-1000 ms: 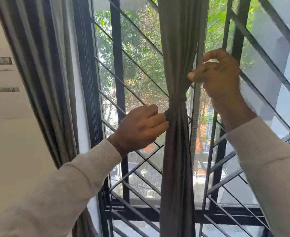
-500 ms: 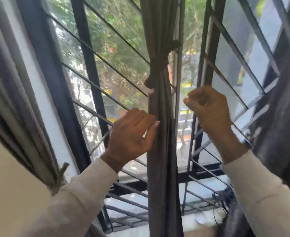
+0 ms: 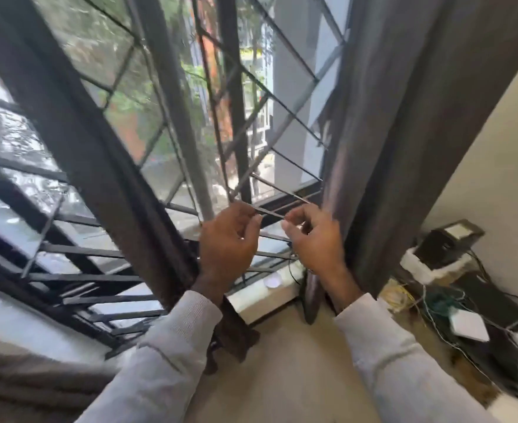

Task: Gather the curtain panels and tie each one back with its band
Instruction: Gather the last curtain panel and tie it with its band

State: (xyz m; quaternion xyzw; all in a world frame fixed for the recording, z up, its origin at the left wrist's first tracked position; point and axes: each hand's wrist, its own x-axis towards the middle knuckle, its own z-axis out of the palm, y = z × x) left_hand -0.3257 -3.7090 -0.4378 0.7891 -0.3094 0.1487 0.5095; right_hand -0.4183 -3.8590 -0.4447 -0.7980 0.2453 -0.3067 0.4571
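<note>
Left hand (image 3: 228,239): raised before the window grille (image 3: 77,264), fingers curled; thumb and forefinger appear to pinch the near end of a thin pale strip, possibly the band (image 3: 269,211), though blur leaves this uncertain.

Right hand (image 3: 315,239): level with the left and near it, fingers curled, seeming to pinch the strip's other end; the strip spans the gap between the two hands.

Gathered curtain panel (image 3: 105,166): dark, drawn into a narrow column, slanting down behind the left wrist to the floor (image 3: 294,377).

Loose curtain panel (image 3: 404,132): grey, hanging in broad folds just beside the right hand, touching its knuckles.

Cables and small boxes (image 3: 468,322): heaped on the floor at far right, by the wall.
</note>
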